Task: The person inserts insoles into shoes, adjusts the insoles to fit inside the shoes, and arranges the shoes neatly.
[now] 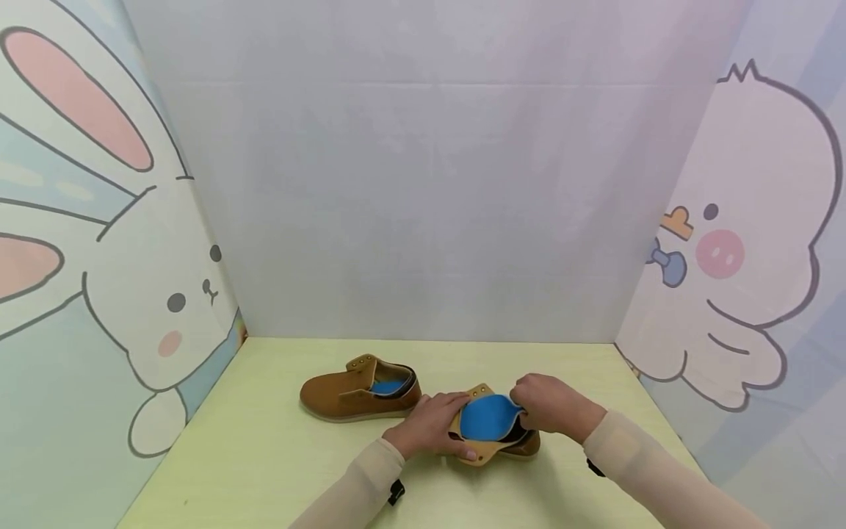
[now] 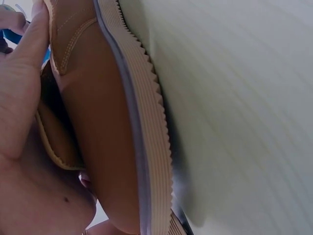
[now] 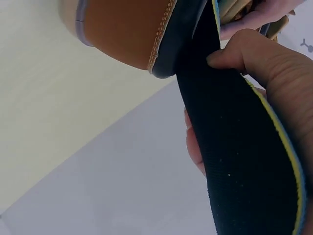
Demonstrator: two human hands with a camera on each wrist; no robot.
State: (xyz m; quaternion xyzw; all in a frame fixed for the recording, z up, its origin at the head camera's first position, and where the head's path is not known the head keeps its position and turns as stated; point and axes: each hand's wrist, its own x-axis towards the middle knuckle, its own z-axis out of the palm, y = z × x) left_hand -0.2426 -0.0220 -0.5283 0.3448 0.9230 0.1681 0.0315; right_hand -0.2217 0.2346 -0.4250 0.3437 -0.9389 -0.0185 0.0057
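Note:
A brown shoe (image 1: 526,445) lies on the table with its toe to the left and its lace flaps spread apart. My left hand (image 1: 432,425) grips it across the front, the thumb on the near flap. In the left wrist view, the shoe's brown side (image 2: 98,107) and ridged sole show beside the palm. My right hand (image 1: 551,405) pinches a blue insole (image 1: 489,419) at the shoe's heel end. Part of the insole sticks up out of the opening; its front part is hidden inside. Its black underside (image 3: 234,132) faces the right wrist camera, with the thumb pressed on it.
A second brown shoe (image 1: 327,393) stands behind and to the left, toe leftward, with blue showing inside. The pale yellow table (image 1: 251,455) ends at a white back wall (image 1: 429,220). Cartoon-printed side panels stand left and right.

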